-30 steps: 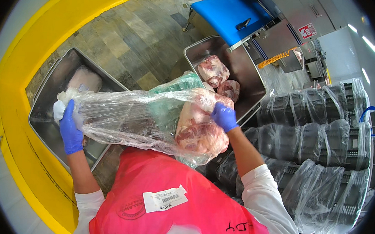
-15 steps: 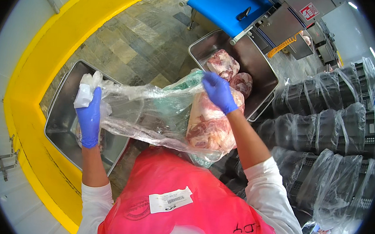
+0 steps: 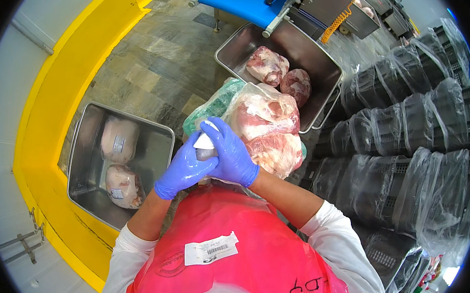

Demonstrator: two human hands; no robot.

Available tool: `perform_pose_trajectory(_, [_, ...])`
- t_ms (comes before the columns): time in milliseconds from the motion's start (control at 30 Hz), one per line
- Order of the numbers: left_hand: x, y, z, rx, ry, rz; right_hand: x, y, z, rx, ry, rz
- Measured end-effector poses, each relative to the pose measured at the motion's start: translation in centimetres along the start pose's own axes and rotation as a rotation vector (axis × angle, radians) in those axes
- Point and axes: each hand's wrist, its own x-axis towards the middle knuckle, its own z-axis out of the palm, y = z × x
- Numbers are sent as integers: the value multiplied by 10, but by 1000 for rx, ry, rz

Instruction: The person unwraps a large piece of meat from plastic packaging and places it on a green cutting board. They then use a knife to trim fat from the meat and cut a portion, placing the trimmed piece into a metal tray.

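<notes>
A large piece of raw meat lies in a clear plastic bag in front of me. Green plastic shows along its left side and under it. Just left of the meat my two gloved hands meet. My left hand is closed around the gathered mouth of the bag, and my right hand grips the same bunch from the other side. Between the fingers a white piece, like a label or folded paper, sticks out. Most of the bunched plastic is hidden by my hands.
To the left, a metal tub holds two bagged, labelled meat pieces. Another metal tub beyond holds unbagged meat. A blue conveyor stands past it. Stacked black crates draped in plastic line the right; a yellow barrier curves along the left.
My left hand has come right from over the left tub to meet my right hand, which moved left and nearer. The stretched bag is now drawn together, and the left tub's contents show.
</notes>
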Motion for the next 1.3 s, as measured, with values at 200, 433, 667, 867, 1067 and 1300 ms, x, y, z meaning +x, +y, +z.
perform_pose_trajectory(200, [3, -8, -14, 550, 52, 318, -23, 35, -2, 924, 278, 835])
perform_pose_trajectory(433, [41, -104, -5, 715, 40, 384, -36, 50, -22, 2012, 170, 1090])
perform_pose_trajectory(667, [35, -97, -16, -8, 27, 115, -48, 67, -24, 1589, 249, 1065])
perform_pose_trajectory(867, [32, -113, 17, -439, -22, 3, -54, 91, 49, 293, -255, 239])
perform_pose_trajectory(1067, [60, -152, -12, -263, 103, -133, -56, 71, 36, 167, -336, 569])
perform_pose_trajectory(1300, [94, -211, 25, 836, 510, -193, -51, 78, 3, 2, -286, 556])
